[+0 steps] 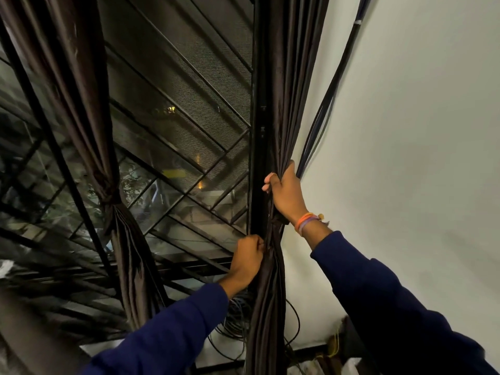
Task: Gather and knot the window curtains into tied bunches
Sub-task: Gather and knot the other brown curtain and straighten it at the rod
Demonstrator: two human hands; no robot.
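Observation:
A dark brown curtain [289, 77] hangs gathered beside the window frame at centre right. My right hand [286, 193] grips its bunched folds from the right, wrist wearing orange and purple bands. Lower down, my left hand [247, 262] grips the same curtain from the left, fingers curled into the fabric. Below my hands the fabric [266, 320] hangs in a narrow bunch. A second brown curtain [70, 77] on the left is tied in a knot [109, 189], its tail hanging loose below.
A window with a black diagonal metal grille [184, 125] and mesh fills the middle. Black cables [324, 109] run down the white wall [419, 131] at right. Coiled wires [235, 320] lie by the sill behind the curtain.

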